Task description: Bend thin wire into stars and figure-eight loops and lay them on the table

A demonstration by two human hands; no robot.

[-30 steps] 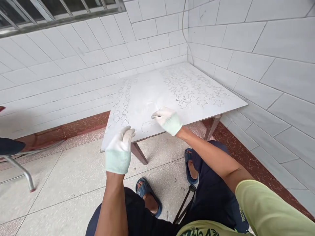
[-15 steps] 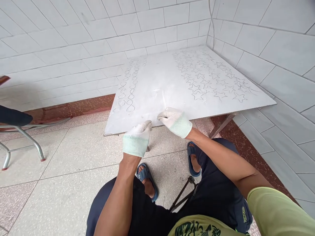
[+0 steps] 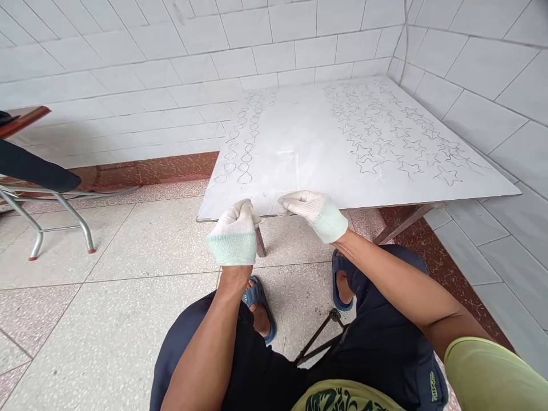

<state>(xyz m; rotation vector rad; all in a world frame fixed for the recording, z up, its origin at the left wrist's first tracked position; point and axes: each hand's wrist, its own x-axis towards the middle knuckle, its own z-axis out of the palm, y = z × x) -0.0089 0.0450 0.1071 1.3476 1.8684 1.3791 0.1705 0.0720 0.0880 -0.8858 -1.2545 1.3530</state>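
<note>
My left hand [image 3: 240,220], in a white knit glove with a pale green cuff, is closed at the front edge of a white board [image 3: 295,125]. Just right of it, my right hand [image 3: 306,206], gloved the same way, pinches with thumb and fingertips over that edge. Whatever the fingers hold is too thin or hidden to make out. On the board's right side lie several star-shaped thin wire outlines [image 3: 367,165]. Rows of figure-eight wire outlines [image 3: 245,173] lie along its left side.
White tiled wall [image 3: 295,63] stands behind and to the right of the board. At far left are a metal-legged stool [image 3: 64,220], a dark-clothed leg of another person [image 3: 38,165] and a reddish tabletop [image 3: 28,120]. Dark thin metal legs [image 3: 321,337] stand between my feet.
The view has turned left, so the board appears farther right. My left hand has rotated, its knuckles now upward. My right hand stays pinched near the front edge.
</note>
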